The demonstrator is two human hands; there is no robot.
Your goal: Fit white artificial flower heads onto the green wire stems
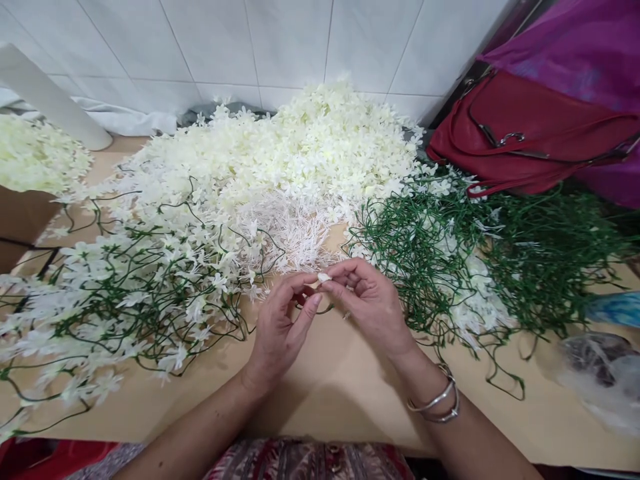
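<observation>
Close together over the near middle of the table, my two hands meet at a small white artificial flower piece [324,277]. My right hand [367,300] pinches it between thumb and forefinger. Thumb and fingers of my left hand [283,323] are closed at a thin green stem [325,309], which is partly hidden behind the fingers. White flowers on green stems [150,280] spread out to the left of my left hand. Just right of my right hand lies a tangle of bare green stems [420,260]. Beyond both hands sit thin white stamen pieces [295,227].
A big heap of cream-white petals [320,147] stands against the tiled wall [290,40]. At the right rear are a red handbag [535,133] and a purple bag [575,53]. A clear plastic bag [605,373] lies at the right edge, a white roll [55,100] at the left rear.
</observation>
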